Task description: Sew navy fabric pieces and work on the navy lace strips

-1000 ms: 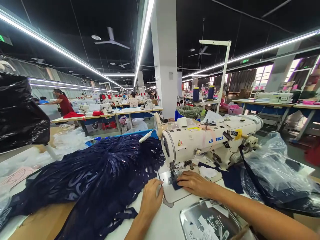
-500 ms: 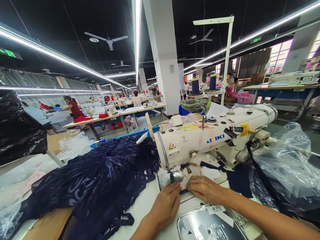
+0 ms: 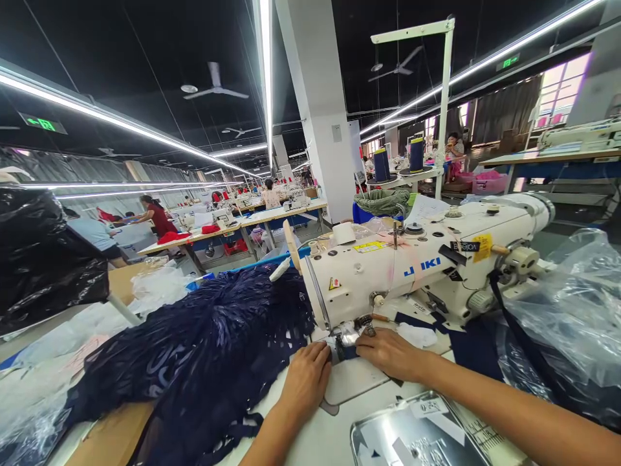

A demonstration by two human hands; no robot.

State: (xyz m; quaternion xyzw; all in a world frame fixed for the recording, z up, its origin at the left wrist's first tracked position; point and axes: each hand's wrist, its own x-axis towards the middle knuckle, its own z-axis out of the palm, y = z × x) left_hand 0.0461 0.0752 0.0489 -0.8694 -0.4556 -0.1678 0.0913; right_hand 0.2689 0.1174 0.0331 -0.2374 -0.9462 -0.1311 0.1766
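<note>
A white Juki sewing machine [image 3: 417,265] stands on the white table [image 3: 339,427] in front of me. My left hand [image 3: 306,382] and my right hand [image 3: 391,353] lie side by side right under its needle head. Their fingertips press on a small navy fabric piece [image 3: 348,351] at the presser foot. The fingers of both hands are curled down onto it. A large heap of navy lace fabric [image 3: 194,343] lies just left of my left hand.
A metal tray [image 3: 412,437] sits at the near edge under my right forearm. Clear plastic bags [image 3: 567,310] pile up at right, a black bag [image 3: 43,259] at left. Two thread cones [image 3: 398,158] stand behind the machine. Other people work at far tables [image 3: 233,226].
Both hands have moved up close under the needle head, the left hand coming in from the left. The view has tilted slightly.
</note>
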